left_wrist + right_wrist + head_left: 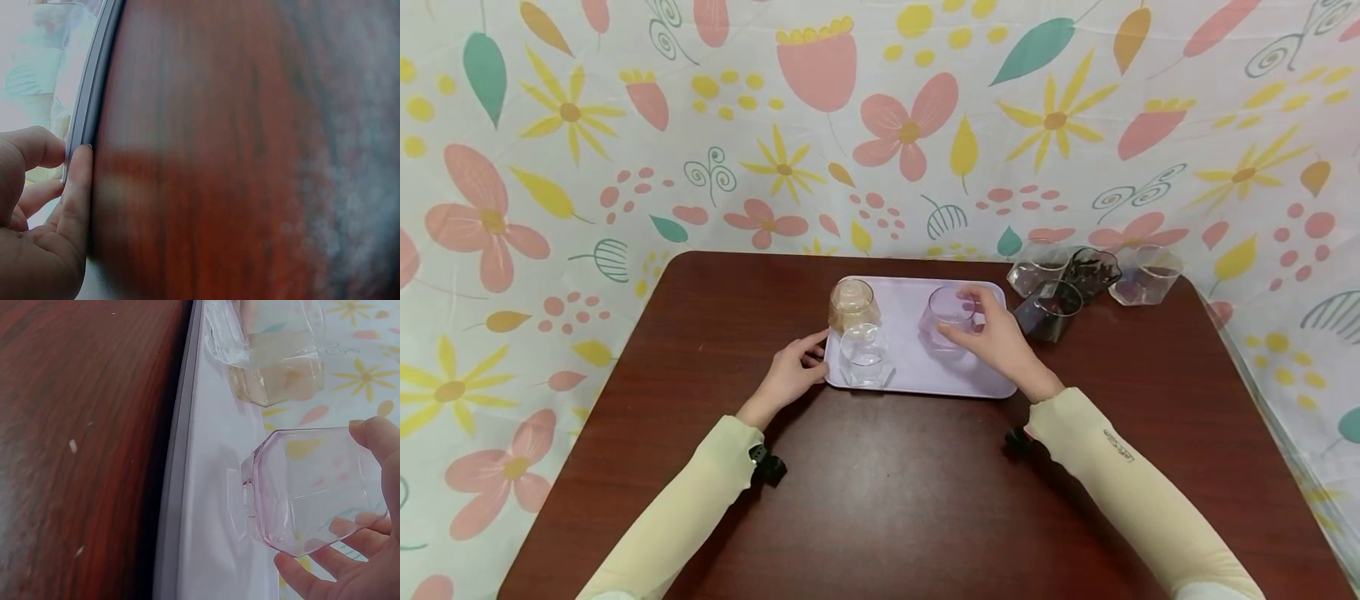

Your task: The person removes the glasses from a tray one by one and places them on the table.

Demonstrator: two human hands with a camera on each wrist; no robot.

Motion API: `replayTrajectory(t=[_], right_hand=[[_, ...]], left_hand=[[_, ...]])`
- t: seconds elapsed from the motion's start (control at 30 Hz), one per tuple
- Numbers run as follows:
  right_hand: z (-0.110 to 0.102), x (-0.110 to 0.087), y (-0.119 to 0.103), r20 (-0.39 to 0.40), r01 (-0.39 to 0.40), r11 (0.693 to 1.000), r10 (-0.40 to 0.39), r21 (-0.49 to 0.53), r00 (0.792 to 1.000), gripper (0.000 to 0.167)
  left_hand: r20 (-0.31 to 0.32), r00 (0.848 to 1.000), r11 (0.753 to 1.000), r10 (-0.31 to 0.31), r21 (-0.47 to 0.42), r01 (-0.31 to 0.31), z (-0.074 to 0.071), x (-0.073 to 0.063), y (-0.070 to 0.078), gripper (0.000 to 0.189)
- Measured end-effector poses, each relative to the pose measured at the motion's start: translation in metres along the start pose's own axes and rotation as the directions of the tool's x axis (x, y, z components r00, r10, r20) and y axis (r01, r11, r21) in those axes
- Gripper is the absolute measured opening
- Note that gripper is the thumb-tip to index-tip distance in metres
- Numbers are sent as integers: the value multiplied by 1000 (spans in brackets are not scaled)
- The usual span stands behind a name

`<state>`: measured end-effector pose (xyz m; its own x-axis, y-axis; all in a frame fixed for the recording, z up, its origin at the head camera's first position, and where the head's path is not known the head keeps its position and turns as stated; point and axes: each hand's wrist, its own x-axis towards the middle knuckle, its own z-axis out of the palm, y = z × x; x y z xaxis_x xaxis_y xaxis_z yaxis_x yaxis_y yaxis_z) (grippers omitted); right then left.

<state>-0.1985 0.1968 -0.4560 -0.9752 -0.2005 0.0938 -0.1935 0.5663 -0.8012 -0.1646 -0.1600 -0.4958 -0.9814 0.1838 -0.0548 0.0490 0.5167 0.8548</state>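
Note:
A pale lilac tray point(910, 379) lies on the table. At its left end my left hand point(790, 372) holds the edge; in the left wrist view the fingertips point(80, 164) are right at the rim. My right hand point(998, 337) grips a pink-tinted clear glass point(942, 329) near its mouth, thumb on one side and fingers on the other. The right wrist view shows this glass point(312, 487) upright, with its base close over the tray. On the tray's left part stand an amber-tinted glass point(852, 307) and, in front of it, a colourless glass point(865, 358).
Beyond the tray's right end several glasses stand close together: a dark grey one point(1047, 312), a dark one point(1093, 271) and colourless ones, including one at the far right point(1145, 279). A flowered cloth point(700, 125) hangs behind the brown table point(880, 500).

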Motion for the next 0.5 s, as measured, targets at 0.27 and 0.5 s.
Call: replayTrajectory(t=[0.27,0.5], right_hand=[[-12,-14,7,-22,7,1000,-7,-22,1000,67],[-21,-28,13,-46,19,997,-23,-70,999,70]], left_hand=[[-3,1000,1000,-5,-7,5,0,-1,1,65],[-6,1000,1000,-10,-15,10,0,-1,1,65]])
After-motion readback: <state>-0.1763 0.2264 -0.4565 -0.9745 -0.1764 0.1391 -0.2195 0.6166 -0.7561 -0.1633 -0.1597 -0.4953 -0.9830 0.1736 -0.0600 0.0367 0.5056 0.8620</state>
